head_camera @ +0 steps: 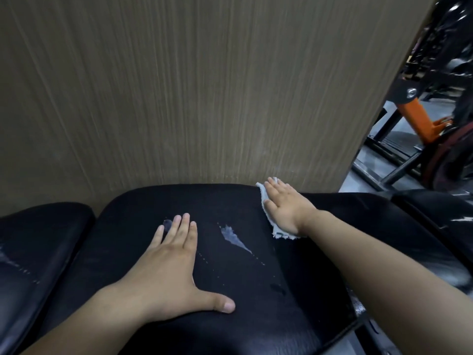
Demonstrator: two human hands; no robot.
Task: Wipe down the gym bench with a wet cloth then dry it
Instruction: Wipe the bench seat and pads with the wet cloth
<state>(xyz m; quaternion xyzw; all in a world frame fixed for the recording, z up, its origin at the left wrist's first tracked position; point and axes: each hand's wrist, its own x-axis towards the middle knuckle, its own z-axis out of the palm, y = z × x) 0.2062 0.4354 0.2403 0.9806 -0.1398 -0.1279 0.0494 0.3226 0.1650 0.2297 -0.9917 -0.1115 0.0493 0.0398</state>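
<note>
The black bench shows 2 scuffs by our flat left hand. Our flat right hand presses 1 frayed white cloth.

A gym: black padded bench beside orange-and-black weight machine with weight plates.

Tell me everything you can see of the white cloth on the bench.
The white fabric cloth has frayed edges. It lies flat on the black padded bench, near the wood-grain wall panel. The right hand presses on it with straight fingers, hiding most of it; only strips by the fingertips, thumb and wrist show. Wet or dry cannot be told.
</note>
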